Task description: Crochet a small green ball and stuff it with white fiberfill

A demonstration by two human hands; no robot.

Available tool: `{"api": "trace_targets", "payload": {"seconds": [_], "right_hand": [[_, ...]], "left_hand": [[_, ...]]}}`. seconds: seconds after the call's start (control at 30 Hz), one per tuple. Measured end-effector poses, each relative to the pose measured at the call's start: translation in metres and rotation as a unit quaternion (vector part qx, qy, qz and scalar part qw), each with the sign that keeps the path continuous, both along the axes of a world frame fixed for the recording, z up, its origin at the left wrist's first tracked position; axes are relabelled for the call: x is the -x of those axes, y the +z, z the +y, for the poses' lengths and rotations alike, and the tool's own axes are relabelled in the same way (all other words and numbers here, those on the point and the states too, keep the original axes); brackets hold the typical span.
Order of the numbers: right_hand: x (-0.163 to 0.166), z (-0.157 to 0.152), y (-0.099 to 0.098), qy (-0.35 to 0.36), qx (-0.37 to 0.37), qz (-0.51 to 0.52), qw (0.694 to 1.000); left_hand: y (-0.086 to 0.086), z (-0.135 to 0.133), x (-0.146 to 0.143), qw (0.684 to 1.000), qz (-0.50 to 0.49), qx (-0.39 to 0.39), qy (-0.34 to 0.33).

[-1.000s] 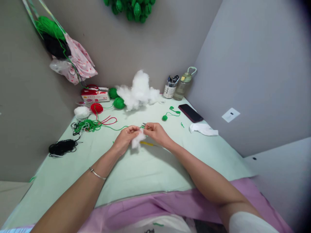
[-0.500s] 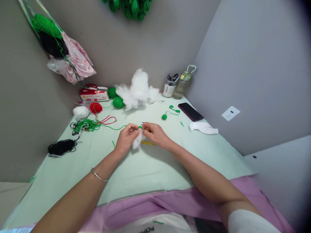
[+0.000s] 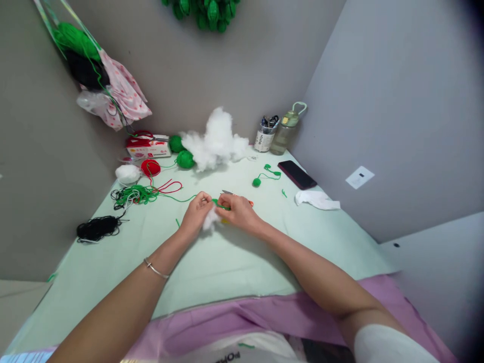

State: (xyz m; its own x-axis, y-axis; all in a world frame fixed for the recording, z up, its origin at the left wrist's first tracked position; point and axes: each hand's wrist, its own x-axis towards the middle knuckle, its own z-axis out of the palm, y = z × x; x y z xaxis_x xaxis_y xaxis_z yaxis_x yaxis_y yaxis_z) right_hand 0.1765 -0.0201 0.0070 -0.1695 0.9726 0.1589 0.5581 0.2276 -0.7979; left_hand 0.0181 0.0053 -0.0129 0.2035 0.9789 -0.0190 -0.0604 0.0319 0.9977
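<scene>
- In the head view, the left hand (image 3: pixel 193 218) and the right hand (image 3: pixel 239 214) meet above the pale green tabletop (image 3: pixel 212 267), close together.
- Left fingers: thumb and forefinger are drawn together, pinching a small green piece (image 3: pixel 215 201) at its near edge.
- Right fingers: bent inward at the other side of that piece (whether they grip it or only press against it, I cannot tell).
- The green piece sits between the two sets of fingertips, and a white tuft (image 3: pixel 210 221) of stuffing hangs just below it, touching both hands.
- Scissors (image 3: pixel 229 193) lie just beyond the right hand, the blade pointing left and an orange handle showing past the knuckles; a bit of a yellow tool (image 3: pixel 225 221) shows beneath the palm.
- A green snippet (image 3: pixel 177 223) lies beside the left wrist, which wears a silver bracelet (image 3: pixel 156 270).
- To the left are black yarn (image 3: pixel 97 229), a green yarn tangle (image 3: pixel 138 195), a white ball (image 3: pixel 127 174) and a red ball (image 3: pixel 150 168).
- At the back, a box (image 3: pixel 151 148) carries red-handled scissors (image 3: pixel 140 137); two green balls (image 3: pixel 185 160) sit between it and a large heap of white stuffing (image 3: pixel 217 143).
- Toward the right corner, a cup (image 3: pixel 263 140) of tools stands beside a bottle (image 3: pixel 282 138).
- Nearer, a small green ball (image 3: pixel 256 182) with a strand, a dark phone (image 3: pixel 297 174) and a white cloth (image 3: pixel 316 200) lie apart.
</scene>
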Motion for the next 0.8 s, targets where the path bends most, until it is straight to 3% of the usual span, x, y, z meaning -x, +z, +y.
{"api": "trace_targets", "payload": {"seconds": [0.2,0.4,0.63,0.8], "right_hand": [[-0.006,0.01,-0.01,-0.067,0.03,0.035,0.997],[-0.012,0.009,-0.003,-0.027,0.052,0.06,0.996],[0.001,-0.005,0.007,0.047,0.022,0.047,0.998],[-0.003,-0.002,0.005,0.028,-0.007,0.051,0.998]], "left_hand": [[0.006,-0.003,0.002,0.998,-0.035,0.011,-0.046],[0.006,0.002,0.007,0.997,-0.016,0.015,-0.07],[-0.006,0.004,0.0,0.999,-0.013,-0.022,0.035],[-0.008,0.006,-0.004,0.998,-0.033,-0.017,0.049]]}}
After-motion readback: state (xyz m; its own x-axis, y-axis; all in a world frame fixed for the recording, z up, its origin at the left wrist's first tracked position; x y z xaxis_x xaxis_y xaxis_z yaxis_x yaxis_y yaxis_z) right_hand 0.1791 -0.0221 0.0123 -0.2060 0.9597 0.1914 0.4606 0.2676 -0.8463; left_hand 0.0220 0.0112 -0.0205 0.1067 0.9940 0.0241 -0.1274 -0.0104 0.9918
